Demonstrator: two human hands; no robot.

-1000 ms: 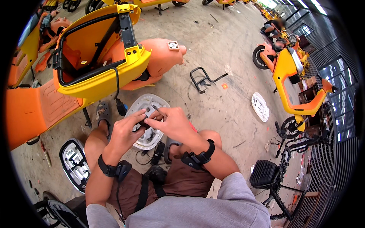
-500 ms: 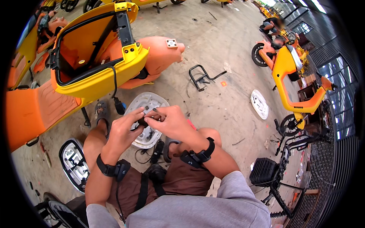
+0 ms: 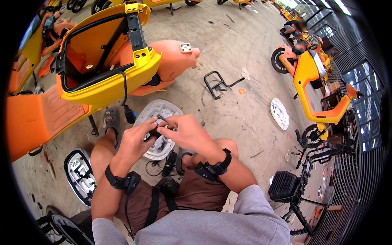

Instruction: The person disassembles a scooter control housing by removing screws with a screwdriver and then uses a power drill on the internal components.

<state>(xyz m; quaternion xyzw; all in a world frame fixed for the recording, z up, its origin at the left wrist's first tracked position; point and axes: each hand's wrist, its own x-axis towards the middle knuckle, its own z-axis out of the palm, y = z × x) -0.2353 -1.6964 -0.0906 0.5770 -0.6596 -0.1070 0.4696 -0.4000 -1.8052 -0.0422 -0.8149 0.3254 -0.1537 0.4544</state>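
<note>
My left hand (image 3: 136, 140) and my right hand (image 3: 185, 131) meet above a white plastic shell (image 3: 171, 109) on the floor between my feet. The left fingers are closed on a small dark part (image 3: 154, 132), mostly covered by the fingers. In my right hand, the thumb and forefinger pinch together. A thin grey metal piece (image 3: 162, 119) pokes out from that pinch toward the left fingertips; its exact kind cannot be made out. Black fittings lie inside the white shell.
To the left stands a yellow and orange scooter (image 3: 110, 87) with an open storage box. A bent black metal frame (image 3: 216, 85) lies ahead. White shells (image 3: 279, 114) rest on both sides. Another scooter (image 3: 306, 81) and a stripped black frame (image 3: 302, 183) stand at right; a person crouches far off.
Both hands stay together over the shell. The thin metal piece at the right fingertips now shows longer and points toward the left fingers. The view has shifted slightly.
</note>
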